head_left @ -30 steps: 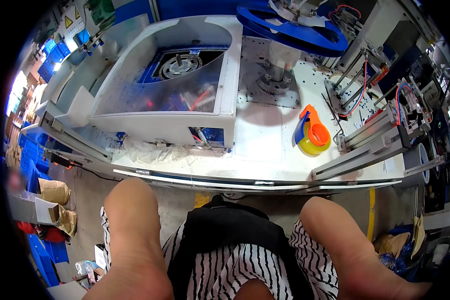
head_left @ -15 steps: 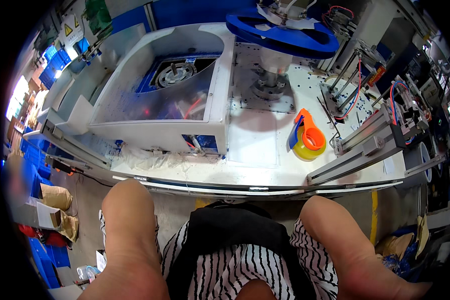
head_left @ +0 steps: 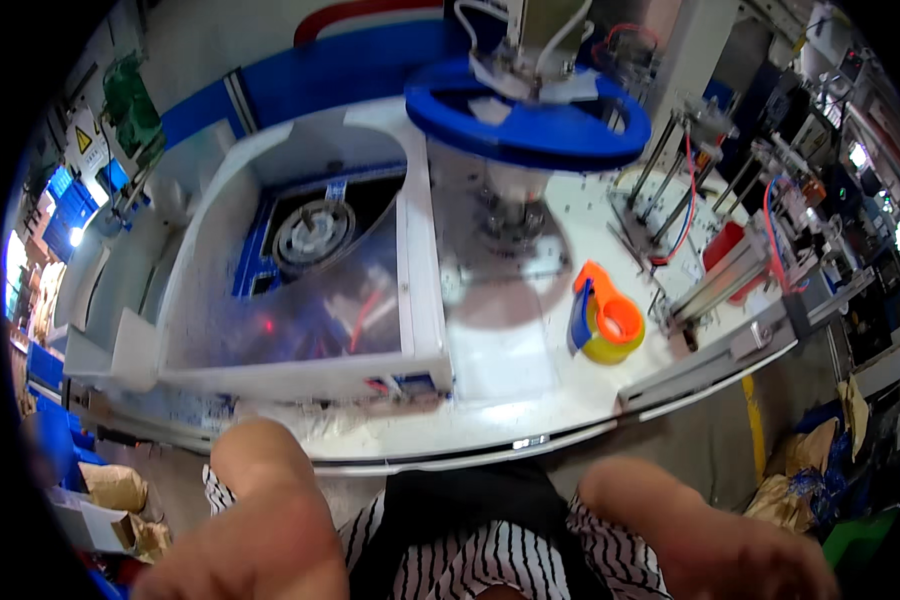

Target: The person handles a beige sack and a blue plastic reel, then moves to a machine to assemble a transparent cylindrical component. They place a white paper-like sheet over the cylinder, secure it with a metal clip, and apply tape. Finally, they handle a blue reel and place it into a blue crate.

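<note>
From where I sit at the head view, I place the orange-and-yellow tape dispenser (head_left: pixel 604 303) on the worktop (head_left: pixel 582 397), ahead of the right grip (head_left: pixel 755 555), a bare hand, and to its left; the right grip is clearly the nearer one, since the left grip (head_left: pixel 255 540) lies well off to the lower left; the dispenser's long axis slants, its ring end facing back toward me and slightly right, its handle pointing away and slightly left; both grips are blurred and run down to the lower edge, so I can't tell how far their fingers are spread; I make out nothing held in either one, though I can't be sure of the parts out of sight; neither touches the worktop; its front edge runs between them and the dispenser, and a metal rail (head_left: pixel 738 352) slants along the dispenser's right side, narrowing the line from the right grip; just left of the dispenser lies a pale flat sheet (head_left: pixel 500 362); behind it stands a metal base plate (head_left: pixel 460 262), overhung by a large blue wheel (head_left: pixel 530 150); ahead of the left grip a white housing (head_left: pixel 300 378) fills the worktop's left part, a round metal hub (head_left: pixel 300 250) showing inside; the black apron (head_left: pixel 470 510) and striped clothing (head_left: pixel 470 565) lie between the two grips.
</note>
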Action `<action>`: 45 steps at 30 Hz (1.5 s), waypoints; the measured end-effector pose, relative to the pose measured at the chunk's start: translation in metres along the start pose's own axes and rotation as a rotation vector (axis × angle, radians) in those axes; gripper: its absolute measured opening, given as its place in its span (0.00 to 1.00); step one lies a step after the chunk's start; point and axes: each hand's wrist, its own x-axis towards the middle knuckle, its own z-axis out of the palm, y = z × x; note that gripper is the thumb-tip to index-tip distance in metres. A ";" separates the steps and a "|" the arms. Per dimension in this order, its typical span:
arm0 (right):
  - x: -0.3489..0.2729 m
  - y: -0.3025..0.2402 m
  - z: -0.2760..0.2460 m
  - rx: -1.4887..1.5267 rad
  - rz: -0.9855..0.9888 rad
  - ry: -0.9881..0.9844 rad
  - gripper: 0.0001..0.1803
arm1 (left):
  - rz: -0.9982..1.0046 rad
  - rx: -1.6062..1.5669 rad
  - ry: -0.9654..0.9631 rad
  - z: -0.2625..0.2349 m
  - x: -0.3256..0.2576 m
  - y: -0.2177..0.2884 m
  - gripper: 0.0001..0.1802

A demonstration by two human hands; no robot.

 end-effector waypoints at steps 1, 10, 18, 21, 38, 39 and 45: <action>-0.003 0.023 -0.018 -0.333 -0.161 0.075 0.21 | 0.035 0.135 0.005 -0.011 -0.010 -0.006 0.14; -0.212 -0.029 -0.130 -0.821 0.893 1.352 0.09 | -1.954 -0.099 -1.143 -0.028 -0.138 -0.103 0.38; -0.218 -0.021 -0.169 -0.692 1.073 1.433 0.09 | -2.157 0.366 -0.391 0.020 -0.267 -0.201 0.47; -0.217 -0.022 -0.189 -0.775 1.128 1.369 0.08 | -1.903 0.601 -0.204 0.037 -0.290 -0.214 0.39; -0.186 0.027 -0.291 -2.290 1.118 0.043 0.06 | -2.168 0.136 -0.121 0.035 -0.254 -0.203 0.03; -0.187 0.027 -0.291 -2.284 1.025 0.035 0.05 | -2.176 0.155 -0.126 0.034 -0.255 -0.202 0.03; -0.195 0.019 -0.287 -2.315 0.889 -0.011 0.03 | -2.200 0.079 -0.081 0.036 -0.262 -0.194 0.02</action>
